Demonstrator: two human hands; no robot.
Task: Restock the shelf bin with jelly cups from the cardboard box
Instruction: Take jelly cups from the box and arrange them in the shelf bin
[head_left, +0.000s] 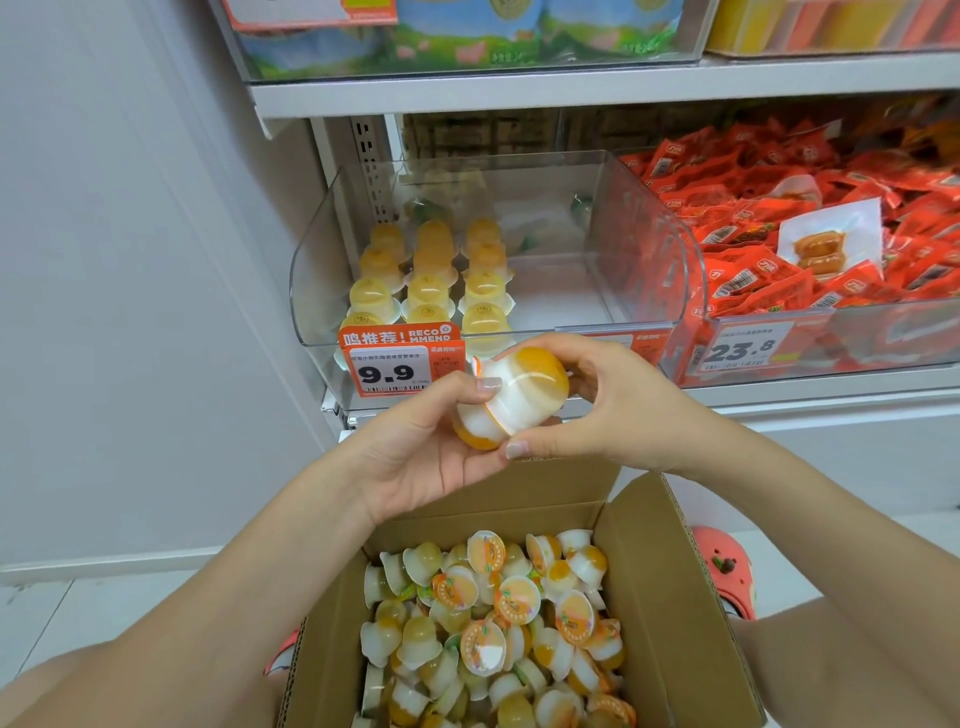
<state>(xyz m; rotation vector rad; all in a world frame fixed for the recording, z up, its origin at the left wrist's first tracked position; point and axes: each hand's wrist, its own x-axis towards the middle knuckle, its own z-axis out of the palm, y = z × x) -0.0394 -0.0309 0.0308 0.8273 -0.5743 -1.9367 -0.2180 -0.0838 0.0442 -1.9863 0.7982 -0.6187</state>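
Both hands meet in mid-air in front of the shelf, sharing a pair of jelly cups (511, 397) pressed together lid to lid, one orange dome pointing toward 1 o'clock and the other toward 7 o'clock. The left hand (421, 447) comes up from 7 o'clock, palm turned upward, its fingers (480, 385) curled around the lower cup, the thumb lying across the white part near the joined rims. The right hand (613, 410) reaches in from 4 o'clock, its fingers closed around the upper cup, with the thumb tip (517, 449) pressing beneath the pair. Both forearms are bare and angle inward from the lower corners.

Directly below the hands, at 6 o'clock, sits the open cardboard box (670, 597), heaped with loose jelly cups (493, 623) lying at all angles, some lids facing up. Behind the hands, at 12 o'clock, is the clear shelf bin (597, 234): three rows of jelly cups (431, 280) stand dome up along its left side, while its right part is bare. A price tag (400, 364) reading 9.9 hangs on the bin's front edge, just left of the held cups. At 2 o'clock a neighbouring bin holds red snack packets (779, 218). A coral-coloured shoe (724, 566) shows beside the box at 4 o'clock.
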